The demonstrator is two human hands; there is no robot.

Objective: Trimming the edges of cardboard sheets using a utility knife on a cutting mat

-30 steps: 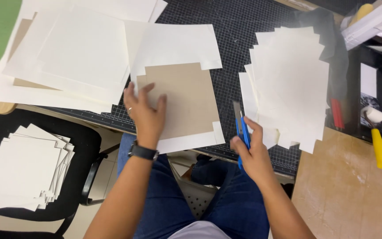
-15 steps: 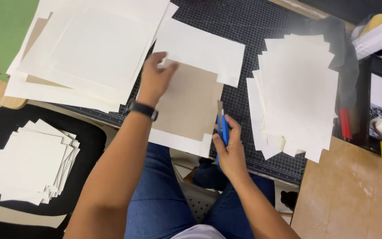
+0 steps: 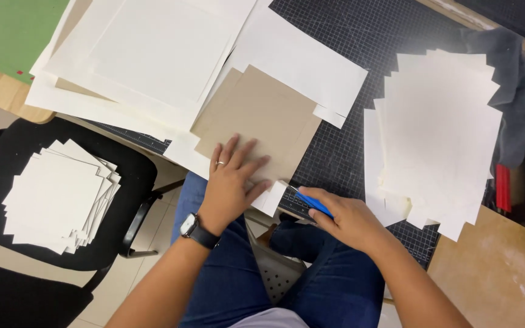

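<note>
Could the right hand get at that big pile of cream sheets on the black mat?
Probably yes. The right hand, gripping a blue tool, lies just beside the pile of cream sheets, with only bare black mat between them.

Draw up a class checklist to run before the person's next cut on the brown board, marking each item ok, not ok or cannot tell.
1. Left hand flat on the brown board: ok.
2. Right hand gripping the blue knife: ok.
3. Blade tip visible: cannot tell.
4. Left fingers apart from the knife: ok.
5. Cutting mat under the cutting corner: cannot tell.
6. White sheet beneath lying flat: ok.
</note>
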